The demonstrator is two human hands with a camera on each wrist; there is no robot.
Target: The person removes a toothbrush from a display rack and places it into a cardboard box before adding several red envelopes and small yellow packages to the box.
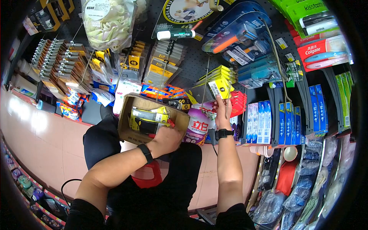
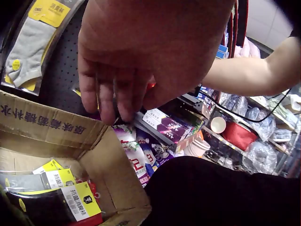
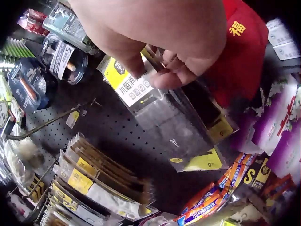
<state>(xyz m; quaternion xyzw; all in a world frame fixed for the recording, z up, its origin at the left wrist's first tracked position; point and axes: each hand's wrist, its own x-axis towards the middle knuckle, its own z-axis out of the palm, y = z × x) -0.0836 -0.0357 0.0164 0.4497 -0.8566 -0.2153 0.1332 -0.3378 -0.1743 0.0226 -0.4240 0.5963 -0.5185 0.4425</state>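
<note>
My right hand [image 1: 223, 115] pinches the yellow-and-white card of a packaged pair of socks [image 3: 160, 122], the thumb on the card's front and the fingers behind it. In the head view this sock pack hangs beside a row of yellow-edged packs [image 1: 222, 74] at the pegboard. My left hand [image 2: 150, 52] is over the right side of an open cardboard box [image 2: 108, 174], fingers hanging loosely curled near its corner. Inside the box lie several sock packs [image 1: 147, 120], grey and black with yellow labels. Above the knees, the box tilts toward me.
Metal pegs stick out of the black pegboard [image 3: 117, 122]. Hanging sock packs [image 1: 165, 63] are at centre, brown-backed packs [image 1: 63, 63] at left. Toothpaste boxes [image 1: 264, 120] stand at right. A purple detergent bag [image 1: 196, 124] sits behind the box. A red stool [image 1: 147, 176] is below.
</note>
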